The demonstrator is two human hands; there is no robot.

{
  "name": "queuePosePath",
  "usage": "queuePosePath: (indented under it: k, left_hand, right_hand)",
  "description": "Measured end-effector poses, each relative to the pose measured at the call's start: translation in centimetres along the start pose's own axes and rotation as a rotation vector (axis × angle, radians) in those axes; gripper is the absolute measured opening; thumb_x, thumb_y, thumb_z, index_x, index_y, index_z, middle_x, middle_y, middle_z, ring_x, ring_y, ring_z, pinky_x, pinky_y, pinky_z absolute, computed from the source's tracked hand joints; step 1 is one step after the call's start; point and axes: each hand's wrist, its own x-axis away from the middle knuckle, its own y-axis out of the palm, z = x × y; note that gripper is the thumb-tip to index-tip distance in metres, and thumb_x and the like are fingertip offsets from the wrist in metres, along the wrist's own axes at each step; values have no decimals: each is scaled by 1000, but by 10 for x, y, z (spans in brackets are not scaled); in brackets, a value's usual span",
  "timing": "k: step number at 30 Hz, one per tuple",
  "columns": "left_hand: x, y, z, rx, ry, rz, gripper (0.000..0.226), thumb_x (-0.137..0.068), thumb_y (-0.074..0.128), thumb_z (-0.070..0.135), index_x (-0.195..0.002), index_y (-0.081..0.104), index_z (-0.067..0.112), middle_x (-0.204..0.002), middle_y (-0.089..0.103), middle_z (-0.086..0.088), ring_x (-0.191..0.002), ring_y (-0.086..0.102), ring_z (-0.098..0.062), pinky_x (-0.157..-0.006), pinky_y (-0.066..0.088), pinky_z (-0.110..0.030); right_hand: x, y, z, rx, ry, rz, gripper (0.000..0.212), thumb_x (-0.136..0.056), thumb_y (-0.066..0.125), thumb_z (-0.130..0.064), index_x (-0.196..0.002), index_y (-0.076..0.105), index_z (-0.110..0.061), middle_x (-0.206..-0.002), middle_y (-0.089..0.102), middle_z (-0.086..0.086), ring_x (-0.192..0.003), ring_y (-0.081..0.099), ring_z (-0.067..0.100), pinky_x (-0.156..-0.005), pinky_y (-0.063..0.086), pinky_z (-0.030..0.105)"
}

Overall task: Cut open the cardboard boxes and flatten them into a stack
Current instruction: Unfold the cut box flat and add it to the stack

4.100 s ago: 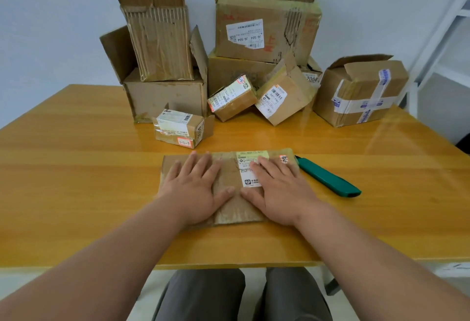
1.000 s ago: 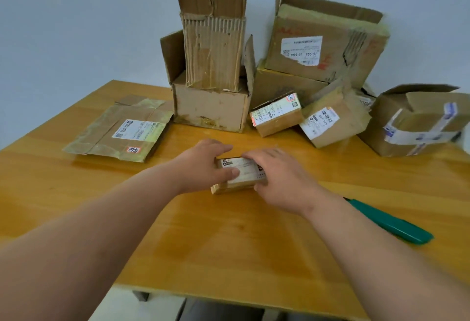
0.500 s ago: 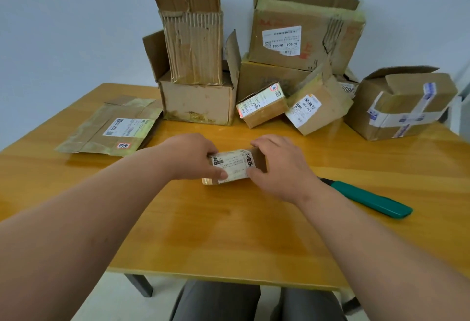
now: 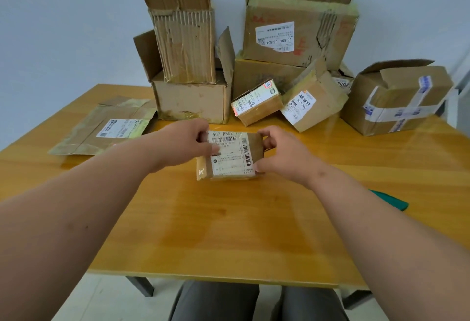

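Both hands, L [image 4: 184, 142] & R [image 4: 281, 154], fingers clamped on small labelled box [image 4: 230, 156], tilted up over desk [image 4: 229, 231].

I hold a small box [image 4: 230, 155] between my left hand [image 4: 187, 142] and right hand [image 4: 279, 152], over the middle of the bench [image 4: 229, 231]. A flattened box [image 4: 106, 127] lies to my left, and the cutter [image 4: 391, 200] sits to my right, partly hidden behind my forearm. Behind the small box, more boxes [image 4: 292, 76] are piled along the bench's far edge against the wall, some stacked on others.
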Motion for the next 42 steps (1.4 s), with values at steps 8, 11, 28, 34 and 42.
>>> queuePosePath:
  k: [8, 11, 28, 34, 42]
  left_hand:
    - [-9, 5, -12, 217, -87, -68, 18, -98, 52, 40, -92, 58, 23, -107, 65, 2, -104, 57, -18, -98, 45, -44]
    - [-11, 11, -21, 257, -130, -17, 19, -99, 50, 41, -90, 54, 24, -107, 65, 0, -98, 58, -19, -84, 46, -36]
    - [-20, 34, 25, -439, 168, -76, 45, -101, 40, 44, -146, 36, 41, -152, 37, 12, -135, 39, -16, -103, 36, -33]
    - [-21, 41, 14, -302, 134, -41, 48, -104, 35, 39, -150, 25, 45, -154, 35, 12, -136, 38, -17, -97, 37, -29]
    - [-29, 48, 11, -700, 180, 24, 113, -66, 73, 68, -153, 8, 39, -155, 11, 9, -143, 9, -23, -116, 19, -48]
  right_hand:
    - [-2, -4, 8, -205, 70, -90, 96, -76, 84, -16, -151, 24, -22, -136, 58, 0, -129, 49, 18, -105, 38, 34]
    - [-4, -2, 8, -180, 49, -132, 102, -75, 84, -11, -153, 21, -23, -146, 50, 0, -139, 39, 17, -110, 31, 36]
    - [-4, 4, 18, -305, 17, -4, 81, -81, 80, -15, -148, 35, -27, -139, 49, -1, -125, 50, 16, -99, 48, 33]
    - [17, -13, 65, 195, 162, 206, 50, -91, 57, -15, -140, 47, -21, -136, 52, 5, -124, 49, 25, -100, 45, 39]
    - [45, -37, 98, 591, 410, 48, 50, -90, 49, -52, -129, 55, -22, -132, 47, 6, -124, 42, 29, -102, 37, 45]
